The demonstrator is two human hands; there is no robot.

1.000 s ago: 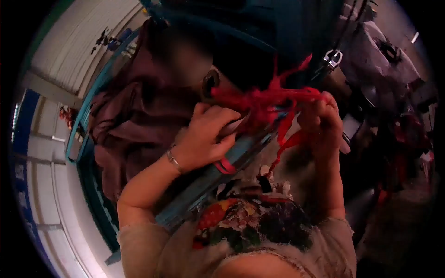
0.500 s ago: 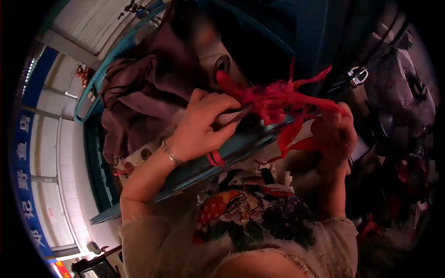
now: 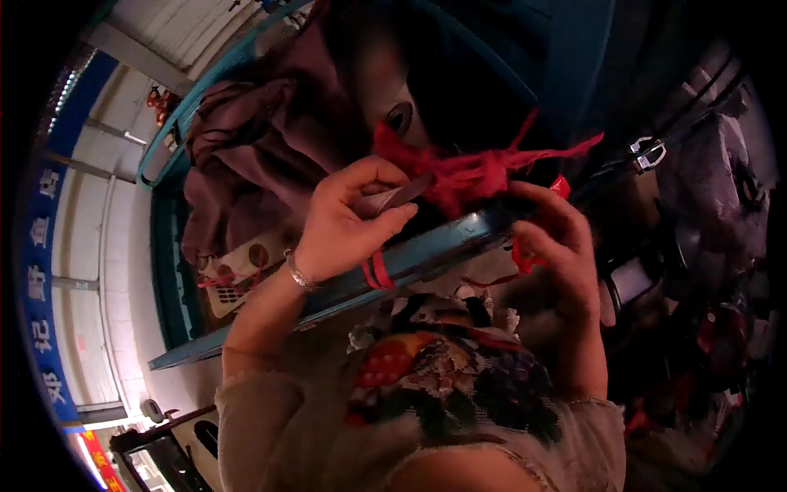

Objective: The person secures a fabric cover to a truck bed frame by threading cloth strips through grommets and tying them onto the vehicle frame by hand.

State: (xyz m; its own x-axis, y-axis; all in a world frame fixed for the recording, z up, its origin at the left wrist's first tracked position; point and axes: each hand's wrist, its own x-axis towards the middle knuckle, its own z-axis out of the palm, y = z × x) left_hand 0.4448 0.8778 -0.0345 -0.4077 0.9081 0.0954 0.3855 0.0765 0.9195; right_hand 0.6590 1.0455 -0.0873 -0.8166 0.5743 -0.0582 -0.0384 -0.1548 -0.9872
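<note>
My left hand [image 3: 340,221], with a bracelet at the wrist, is closed round a flat grey blade-like piece [image 3: 393,197]; its full shape is hidden. The piece's tip lies against a frayed bundle of red plastic strips [image 3: 467,176] just beyond my fingers. My right hand [image 3: 557,234] is to the right of the bundle, its thumb and curved fingers apart and its fingertips near the bundle's edge. Loose red strip [image 3: 527,256] shows by my right thumb. A red band [image 3: 377,271] hangs below my left hand, over a blue edge.
A blue metal frame edge [image 3: 443,246] runs between my body and the bundle. Purplish-brown cloth [image 3: 254,156] lies at upper left over a pale perforated surface [image 3: 234,295]. A metal buckle [image 3: 648,153] and a pale plastic bag [image 3: 725,164] are at the right.
My right hand has let go of the red strips it was pulling rightward and has moved left and down, its fingers parting. My left hand keeps its grip, shifted slightly left.
</note>
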